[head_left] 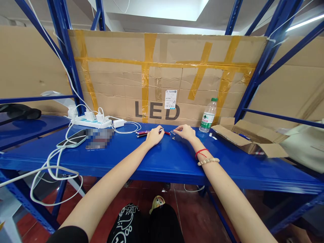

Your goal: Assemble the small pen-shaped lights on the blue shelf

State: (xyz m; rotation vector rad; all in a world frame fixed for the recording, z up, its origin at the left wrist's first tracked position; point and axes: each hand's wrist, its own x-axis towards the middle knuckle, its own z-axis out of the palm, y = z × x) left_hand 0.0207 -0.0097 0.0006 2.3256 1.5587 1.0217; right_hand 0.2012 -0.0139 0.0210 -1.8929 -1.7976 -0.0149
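Note:
My left hand (155, 136) rests on the blue table with its fingers closed around a slim red pen-like stick (167, 133), whose end sticks out to the right. Much of the stick is hidden by the hand. Close to that end, my right hand (186, 132) has its fingertips pinched at a small silver loop (172, 132). Whether the loop is joined to the stick I cannot tell. A tiny metallic piece (173, 138) lies just below the loop. Beside my left hand, several red and black pen-like sticks (142, 134) lie together.
An open cardboard box (249, 135) sits at the right, behind it a tall taped cardboard panel (116, 84). A water bottle (208, 116) stands near small white scraps (213, 136). At left are a power strip (92, 123), a phone (73, 139) and looped white cables (59, 167).

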